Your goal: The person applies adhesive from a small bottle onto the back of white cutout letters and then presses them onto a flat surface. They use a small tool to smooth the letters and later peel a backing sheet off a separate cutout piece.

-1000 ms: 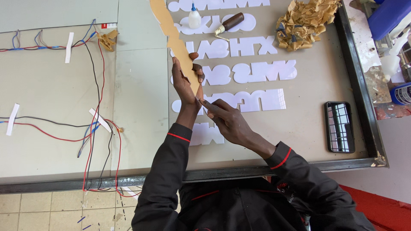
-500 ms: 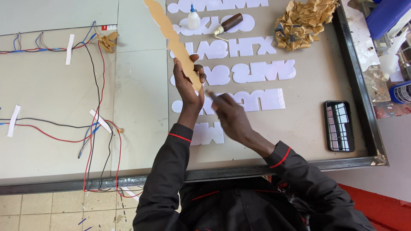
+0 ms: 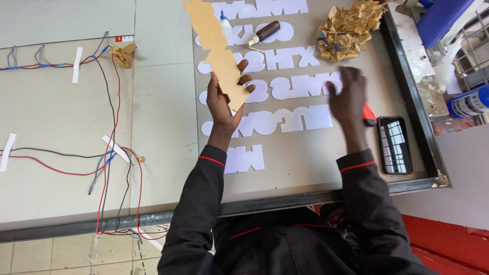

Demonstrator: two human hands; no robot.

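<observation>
Since the earlier frame, the right hand [image 3: 350, 97] has been swung off right toward the phone [image 3: 395, 144], something red gripped. The tan backing strip [image 3: 220, 56] is pinched by the left hand [image 3: 224, 104] over the white letters [image 3: 285, 119]. Held one-handed, the strip could easily get flopped onto them.

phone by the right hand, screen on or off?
Off. The phone lies flat on the table, its screen dark, showing only window reflections.

Right hand [image 3: 349, 99] now off the strip [image 3: 220, 56]
</observation>
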